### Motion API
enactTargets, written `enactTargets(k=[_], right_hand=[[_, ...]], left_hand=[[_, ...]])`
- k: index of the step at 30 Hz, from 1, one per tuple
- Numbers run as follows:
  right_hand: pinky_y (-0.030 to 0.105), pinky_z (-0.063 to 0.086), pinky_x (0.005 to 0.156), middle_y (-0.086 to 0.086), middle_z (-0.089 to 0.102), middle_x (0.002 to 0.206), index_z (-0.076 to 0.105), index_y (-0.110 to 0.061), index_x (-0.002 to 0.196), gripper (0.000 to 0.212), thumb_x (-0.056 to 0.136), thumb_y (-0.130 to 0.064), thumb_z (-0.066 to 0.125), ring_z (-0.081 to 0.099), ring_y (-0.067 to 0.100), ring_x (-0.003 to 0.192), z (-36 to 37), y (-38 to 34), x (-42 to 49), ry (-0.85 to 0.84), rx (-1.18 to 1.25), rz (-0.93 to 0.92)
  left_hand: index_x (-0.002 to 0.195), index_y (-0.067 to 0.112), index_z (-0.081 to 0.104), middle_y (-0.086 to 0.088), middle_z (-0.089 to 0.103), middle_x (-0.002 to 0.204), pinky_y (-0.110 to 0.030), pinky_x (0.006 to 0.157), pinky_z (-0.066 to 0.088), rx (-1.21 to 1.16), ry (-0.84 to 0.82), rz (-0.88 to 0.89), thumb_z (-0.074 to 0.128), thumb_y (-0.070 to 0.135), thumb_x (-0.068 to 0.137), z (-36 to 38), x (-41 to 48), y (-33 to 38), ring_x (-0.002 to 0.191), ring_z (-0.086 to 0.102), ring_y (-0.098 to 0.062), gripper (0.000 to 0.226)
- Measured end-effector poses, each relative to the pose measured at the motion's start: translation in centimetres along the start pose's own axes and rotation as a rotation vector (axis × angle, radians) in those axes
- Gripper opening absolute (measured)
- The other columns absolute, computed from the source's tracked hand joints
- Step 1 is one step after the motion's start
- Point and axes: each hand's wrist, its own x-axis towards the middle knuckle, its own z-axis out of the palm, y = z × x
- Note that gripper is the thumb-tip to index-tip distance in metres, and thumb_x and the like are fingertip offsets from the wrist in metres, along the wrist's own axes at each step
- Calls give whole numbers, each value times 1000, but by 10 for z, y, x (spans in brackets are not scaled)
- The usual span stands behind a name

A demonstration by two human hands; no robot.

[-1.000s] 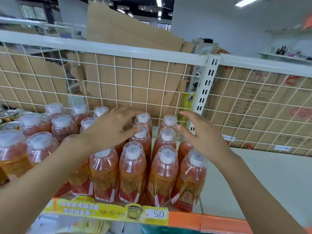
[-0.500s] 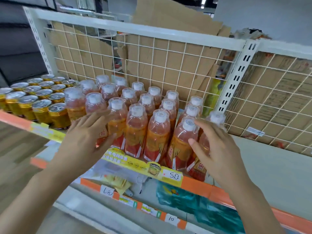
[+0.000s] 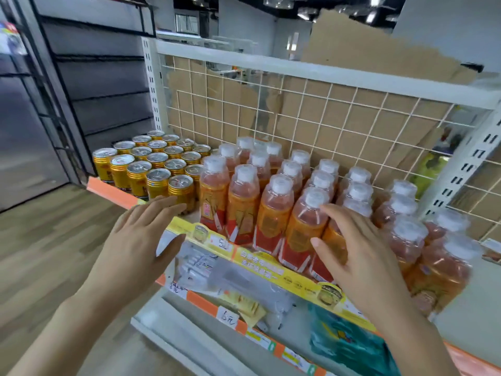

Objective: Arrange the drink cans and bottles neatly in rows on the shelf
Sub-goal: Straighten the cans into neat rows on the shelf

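You're seemingly squaring the orange white-capped plastic bottles [image 3: 273,213]; next, left hand [image 3: 135,240] and right hand [image 3: 360,256] (both spread, holding nothing) should nudge the front row flush

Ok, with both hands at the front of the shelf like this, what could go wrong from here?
1. The front bottles stand right at the shelf edge; a drag by the right hand could tip one off.
2. They are tall and tightly packed, so a hard push might topple neighbours.
3. The left hand is close to the front cans and could knock one.
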Motion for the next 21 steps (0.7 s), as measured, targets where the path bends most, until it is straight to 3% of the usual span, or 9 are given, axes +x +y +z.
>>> enactTargets(k=[3,8,15,21], right_hand=[[32,39,89,0,59,122,50,-20,127,48,88,-45,39,45,13,112,23,-36,14,8,12,1],[36,43,90,2,60,121,53,-17,125,50,87,-45,38,57,24,110,66,-91,36,-21,45,16],[28,37,89,-1,58,123,50,-21,128,50,88,-47,37,43,10,111,114,-146,69,-76,83,6],[30,37,93,-3,56,127,51,-23,129,50,87,-49,39,48,15,117,153,-168,112,-122,88,-13]], left_hand=[[120,18,58,-1,56,129,-38,95,39,-22,-6,2,34,46,86,-7,-2,-43,115,50,-23,50],[119,20,58,1,55,129,-29,92,30,-33,17,24,36,46,87,-17,2,-115,113,46,-18,47],[124,19,54,-3,56,128,-29,89,30,-73,41,13,41,42,85,-14,9,-187,112,45,-18,47],[124,22,51,-1,54,129,-29,90,30,-117,37,-15,39,44,85,-1,30,-239,109,46,-18,46]])
